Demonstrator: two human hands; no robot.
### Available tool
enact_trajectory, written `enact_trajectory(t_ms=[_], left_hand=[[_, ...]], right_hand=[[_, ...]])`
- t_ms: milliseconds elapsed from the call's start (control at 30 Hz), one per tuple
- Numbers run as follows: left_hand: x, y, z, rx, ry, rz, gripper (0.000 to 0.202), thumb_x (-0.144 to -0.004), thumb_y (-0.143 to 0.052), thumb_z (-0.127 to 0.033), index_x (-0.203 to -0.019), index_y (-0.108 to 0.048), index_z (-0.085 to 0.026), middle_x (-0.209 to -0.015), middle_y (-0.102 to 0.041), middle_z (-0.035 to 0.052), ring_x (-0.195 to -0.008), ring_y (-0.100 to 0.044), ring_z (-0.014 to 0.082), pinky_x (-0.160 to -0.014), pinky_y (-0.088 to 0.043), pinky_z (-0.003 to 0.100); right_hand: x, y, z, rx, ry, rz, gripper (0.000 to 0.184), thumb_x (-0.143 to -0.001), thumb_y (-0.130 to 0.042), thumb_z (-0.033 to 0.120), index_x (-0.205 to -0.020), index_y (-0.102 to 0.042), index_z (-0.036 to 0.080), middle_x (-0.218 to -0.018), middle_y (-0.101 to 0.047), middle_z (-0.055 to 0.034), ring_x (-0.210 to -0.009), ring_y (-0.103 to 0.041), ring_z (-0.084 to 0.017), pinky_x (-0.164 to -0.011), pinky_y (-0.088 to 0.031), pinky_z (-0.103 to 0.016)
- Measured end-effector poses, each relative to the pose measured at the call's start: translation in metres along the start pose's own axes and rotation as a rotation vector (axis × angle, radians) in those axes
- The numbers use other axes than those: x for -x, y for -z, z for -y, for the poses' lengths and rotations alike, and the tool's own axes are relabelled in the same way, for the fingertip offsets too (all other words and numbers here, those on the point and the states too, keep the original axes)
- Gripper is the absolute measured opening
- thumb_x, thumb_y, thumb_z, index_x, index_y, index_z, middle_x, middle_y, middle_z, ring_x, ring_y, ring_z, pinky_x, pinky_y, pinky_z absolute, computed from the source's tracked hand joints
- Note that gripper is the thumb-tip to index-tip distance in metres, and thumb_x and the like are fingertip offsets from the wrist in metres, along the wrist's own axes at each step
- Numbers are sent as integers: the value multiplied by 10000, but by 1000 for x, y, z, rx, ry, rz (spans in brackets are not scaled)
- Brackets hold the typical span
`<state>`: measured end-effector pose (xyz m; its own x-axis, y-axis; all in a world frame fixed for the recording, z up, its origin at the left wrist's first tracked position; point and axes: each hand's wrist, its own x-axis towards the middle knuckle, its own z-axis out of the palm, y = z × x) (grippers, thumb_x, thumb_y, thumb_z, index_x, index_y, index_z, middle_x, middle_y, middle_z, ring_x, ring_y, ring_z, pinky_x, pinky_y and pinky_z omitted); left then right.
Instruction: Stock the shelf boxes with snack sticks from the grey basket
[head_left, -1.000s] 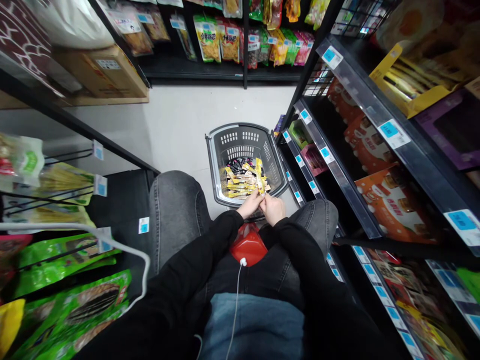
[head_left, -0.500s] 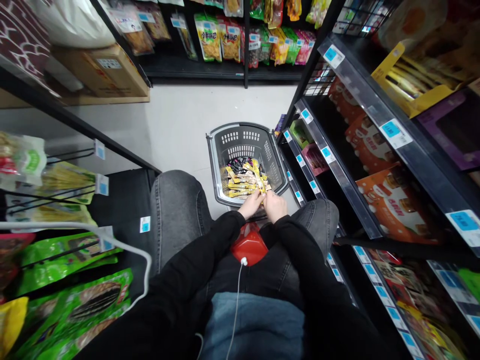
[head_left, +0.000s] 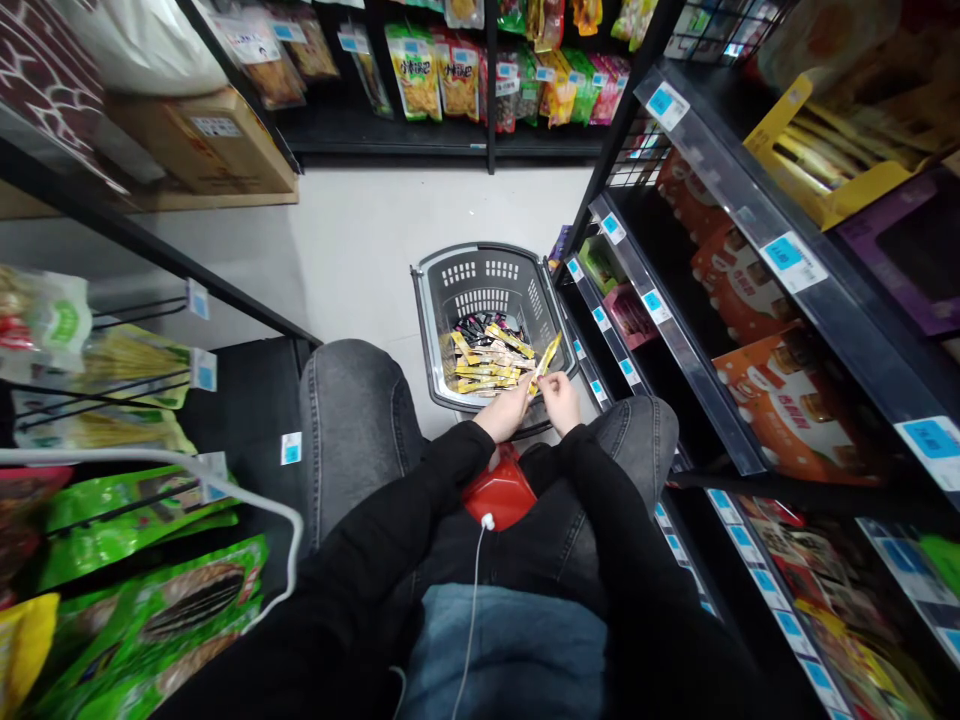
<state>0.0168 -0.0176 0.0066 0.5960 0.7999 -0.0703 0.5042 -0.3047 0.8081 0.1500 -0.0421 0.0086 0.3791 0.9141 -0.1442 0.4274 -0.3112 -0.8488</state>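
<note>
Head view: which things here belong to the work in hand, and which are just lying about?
In the work:
- yellow packet, at the fingertips of the left hand and right hand
- basket
- loose packets inside it

Just around:
- red object in the lap
- orange boxes, right shelf
- green bags, left
- cardboard box, upper left

A slim yellow packet (head_left: 549, 356) slants up rightward from the fingers (head_left: 553, 382), above the basket's (head_left: 487, 286) near side.
</note>
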Motion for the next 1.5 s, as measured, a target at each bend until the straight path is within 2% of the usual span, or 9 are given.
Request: enact_trajectory(t_ms=[133, 267, 367, 500, 633, 733, 867, 1133, 1500], left_hand=[[2, 3, -7, -350, -64, 149, 511, -899, -280, -219, -1379, -199, -63, -1084, -605, 197, -882, -628, 238, -766, -468, 340], [5, 5, -13, -386, -93, 187, 528, -885, -295, -163, -1394, -177, -87, -1172, -560, 213, -846, -647, 231, -741, -477, 320], [5, 4, -14, -155, -15, 160, 521, -891, -298, -179, -1392, -190, -87, -877, -673, 141, -656, -654, 186, -666, -495, 292], [1, 2, -10, 343, 147, 142, 468, -900, -302, -259, -1343, -297, -108, -480, -577, -8, -426, -589, 160, -469, -487, 250], [-4, 5, -7, 639, 201, 200, 375, -844, -449, -323, -1153, -487, -113, -599, -635, 22, -454, -612, 167, -428, -497, 258], [-5, 8, -8, 757, 209, 249, 358, -798, -525, -348, -1075, -503, -123, -768, -661, 45, -428, -588, 129, -401, -492, 250], [-5, 9, -9, 772, 199, 231, 356, -756, -578, -379, -993, -485, -129, -729, -622, 5, -364, -507, 67, -347, -444, 201], [-2, 14, -9, 528, 182, 146, 278, -842, -452, -364, -991, -526, -140, -649, -591, -2, -355, -473, 71, -342, -376, 185], [3, 26, -18, -265, 15, -42, 367, -908, -317, -332, -932, -614, -118, -808, -660, 106, -779, -622, 191, -746, -446, 274]], right_hand=[[-12, 5, -12, -447, -161, 66, 235, -684, -587, 384, -769, -477, 195, -546, -543, 57, -442, -530, -106, -441, -459, -228], [-15, 4, -16, -622, -194, 86, 223, -649, -607, 279, -810, -486, 183, -563, -537, 71, -448, -540, -88, -447, -498, -227], [-15, 2, -14, -711, -185, 18, 210, -636, -599, 236, -787, -463, 185, -530, -498, 95, -452, -532, -74, -468, -501, -213], [-14, 2, -14, -784, -137, -68, 228, -633, -601, 240, -788, -443, 189, -520, -459, 112, -467, -518, -61, -490, -489, -193], [-13, 4, -16, -753, -101, -89, 238, -652, -598, 277, -796, -428, 193, -547, -485, 99, -474, -520, -70, -489, -487, -210], [-14, 6, -19, -750, -110, -96, 230, -661, -595, 287, -769, -411, 201, -558, -487, 94, -487, -524, -74, -483, -482, -210], [-14, 8, -16, -800, -133, -41, 281, -617, -642, 248, -768, -409, 207, -547, -452, 108, -480, -507, -70, -507, -491, -222], [-6, 8, -4, -914, -101, 135, 334, -535, -713, 153, -740, -453, 198, -610, -472, 87, -621, -547, -87, -685, -482, -256], [-3, 3, 3, -1036, -102, 120, 299, -545, -680, 111, -686, -432, 201, -580, -448, 88, -600, -515, -87, -711, -475, -266]])
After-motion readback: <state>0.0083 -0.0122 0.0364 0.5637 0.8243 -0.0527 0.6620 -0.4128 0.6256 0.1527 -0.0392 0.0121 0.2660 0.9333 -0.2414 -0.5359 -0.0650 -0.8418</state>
